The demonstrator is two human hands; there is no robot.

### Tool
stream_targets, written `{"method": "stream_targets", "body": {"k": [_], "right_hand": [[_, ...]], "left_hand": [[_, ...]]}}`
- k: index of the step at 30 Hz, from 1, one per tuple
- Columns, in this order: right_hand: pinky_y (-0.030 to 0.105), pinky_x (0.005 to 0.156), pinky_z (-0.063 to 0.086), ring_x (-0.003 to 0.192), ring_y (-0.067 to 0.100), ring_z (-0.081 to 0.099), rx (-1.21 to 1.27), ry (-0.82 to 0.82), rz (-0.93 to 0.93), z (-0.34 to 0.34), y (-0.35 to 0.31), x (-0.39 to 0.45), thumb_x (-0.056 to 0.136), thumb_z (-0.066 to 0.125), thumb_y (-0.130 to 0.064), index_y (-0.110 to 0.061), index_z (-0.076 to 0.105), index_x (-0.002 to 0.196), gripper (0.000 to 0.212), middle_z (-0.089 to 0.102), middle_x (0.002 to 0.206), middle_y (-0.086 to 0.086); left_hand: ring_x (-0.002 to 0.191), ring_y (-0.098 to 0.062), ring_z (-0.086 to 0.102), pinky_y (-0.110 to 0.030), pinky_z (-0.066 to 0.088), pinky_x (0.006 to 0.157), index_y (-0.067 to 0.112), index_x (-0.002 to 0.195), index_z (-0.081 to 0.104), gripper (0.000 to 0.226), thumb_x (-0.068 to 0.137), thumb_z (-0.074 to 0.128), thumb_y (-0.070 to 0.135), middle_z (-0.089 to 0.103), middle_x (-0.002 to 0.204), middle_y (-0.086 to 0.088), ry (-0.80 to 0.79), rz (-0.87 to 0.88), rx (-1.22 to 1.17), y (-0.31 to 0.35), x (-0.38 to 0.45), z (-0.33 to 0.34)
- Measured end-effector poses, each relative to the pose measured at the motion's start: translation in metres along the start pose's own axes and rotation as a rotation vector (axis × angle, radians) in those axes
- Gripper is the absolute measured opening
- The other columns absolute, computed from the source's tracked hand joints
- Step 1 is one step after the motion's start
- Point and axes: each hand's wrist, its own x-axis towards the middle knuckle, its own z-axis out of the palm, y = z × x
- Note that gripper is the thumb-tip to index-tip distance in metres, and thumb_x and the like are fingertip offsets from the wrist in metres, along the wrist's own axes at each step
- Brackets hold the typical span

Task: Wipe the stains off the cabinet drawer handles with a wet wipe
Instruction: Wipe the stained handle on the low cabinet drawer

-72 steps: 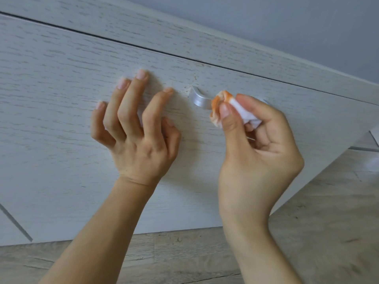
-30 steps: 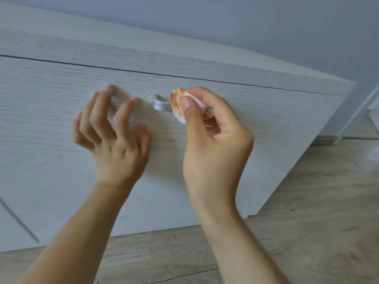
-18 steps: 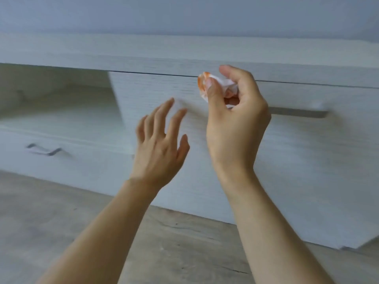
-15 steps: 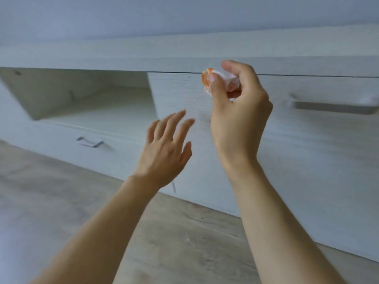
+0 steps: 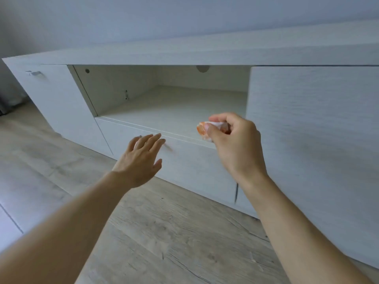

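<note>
Place: a room in a home.
Evidence: low white TV cabinet [image 5: 307,111] on wood-look plank floor [image 5: 164,232], plain wall [image 5: 184,17] behind.

Both hands off the right-hand drawer

The left hand [image 5: 141,158], earlier pressed flat beside that handle, now reaches open toward the middle drawer [image 5: 184,160]; the right hand [image 5: 235,144] carries the wipe [image 5: 203,130] (orange-stained) just above its top edge.

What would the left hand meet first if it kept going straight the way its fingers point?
Most likely the lower drawer front, near its top edge, where a blurred handle shows just beyond the left hand. Its fingertips overlap that edge in the picture, but depth is unclear, so contact cannot be confirmed.
</note>
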Motion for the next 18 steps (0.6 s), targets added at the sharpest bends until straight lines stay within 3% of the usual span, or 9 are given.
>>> {"method": "stream_targets", "body": {"k": [4, 8, 14, 18], "right_hand": [[0.002, 0.053, 0.037, 0.063, -0.002, 0.056, -0.022, -0.070, 0.061, 0.063, 0.015, -0.004, 0.085, 0.067, -0.027, -0.025, 0.067, 0.094, 0.010, 0.061, 0.067, -0.015], [0.008, 0.059, 0.040, 0.075, 0.008, 0.061, -0.047, -0.074, 0.110, 0.119, 0.018, 0.012, 0.085, 0.068, -0.028, -0.027, 0.067, 0.093, 0.008, 0.065, 0.078, -0.008], [0.019, 0.063, 0.043, 0.073, 0.009, 0.061, -0.110, -0.039, 0.147, 0.177, 0.023, 0.044, 0.084, 0.069, -0.025, -0.033, 0.065, 0.083, 0.008, 0.066, 0.078, -0.010], [0.032, 0.072, 0.053, 0.076, 0.012, 0.065, -0.145, -0.006, 0.210, 0.195, 0.037, 0.048, 0.084, 0.069, -0.024, -0.030, 0.066, 0.083, 0.007, 0.070, 0.082, -0.004]], "left_hand": [[0.145, -0.019, 0.013, -0.039, 0.007, 0.118, 0.017, 0.150, 0.020, 0.059, 0.099, 0.040, 0.039, 0.017, 0.158, -0.001, -0.037, 0.054, 0.022, -0.075, 0.018, 0.031], [0.142, -0.023, 0.021, -0.041, 0.013, 0.115, 0.015, 0.149, 0.026, 0.062, 0.095, 0.050, 0.032, 0.025, 0.155, -0.004, 0.001, 0.003, -0.147, -0.121, 0.028, 0.076], [0.135, -0.029, 0.034, -0.045, 0.026, 0.106, 0.012, 0.145, 0.036, 0.069, 0.082, 0.064, 0.010, 0.039, 0.148, -0.007, 0.160, 0.071, -0.426, -0.142, 0.039, 0.144], [0.135, -0.029, 0.032, -0.046, 0.027, 0.104, 0.008, 0.140, 0.042, 0.067, 0.074, 0.057, 0.005, 0.037, 0.150, -0.007, 0.308, 0.037, -0.544, -0.135, 0.044, 0.164]]}}
